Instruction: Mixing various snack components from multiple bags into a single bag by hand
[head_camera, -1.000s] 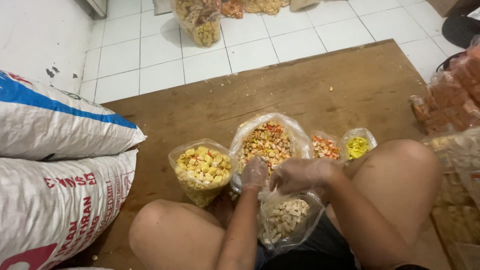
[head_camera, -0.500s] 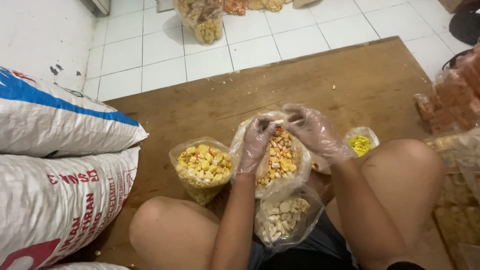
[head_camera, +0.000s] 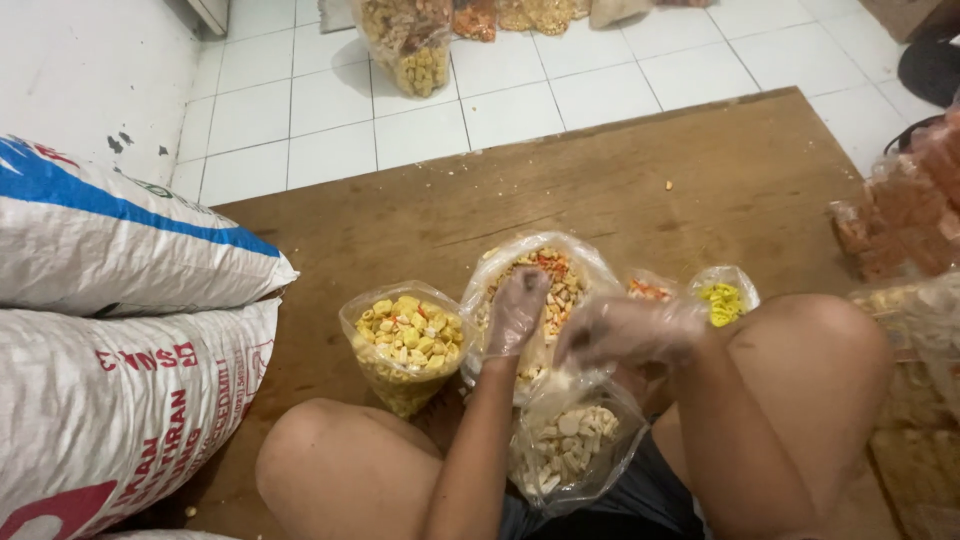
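I see the left hand (head_camera: 517, 312) (gloved in thin plastic) gripping the rim of the mixed-snack bag (head_camera: 580, 262) on the wooden board (head_camera: 620, 180); the blurred right hand (head_camera: 628, 332), grip unclear, hovers over the lap bag (head_camera: 572, 450).

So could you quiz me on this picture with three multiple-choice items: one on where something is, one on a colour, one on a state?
1. Where is the left hand?
A. in the middle bag of mixed snacks
B. on the white sack
C. on the tiled floor

2. What colour are the pieces in the bag beside the left knee?
A. blue
B. yellow
C. black

3. How are the hands covered?
A. bare
B. thick wool mittens
C. thin clear plastic gloves

Answers: 1 A, the fingers reach into that open bag. 2 B, the pieces are plainly yellow. 3 C, see-through plastic wraps both, clearest on the right hand.
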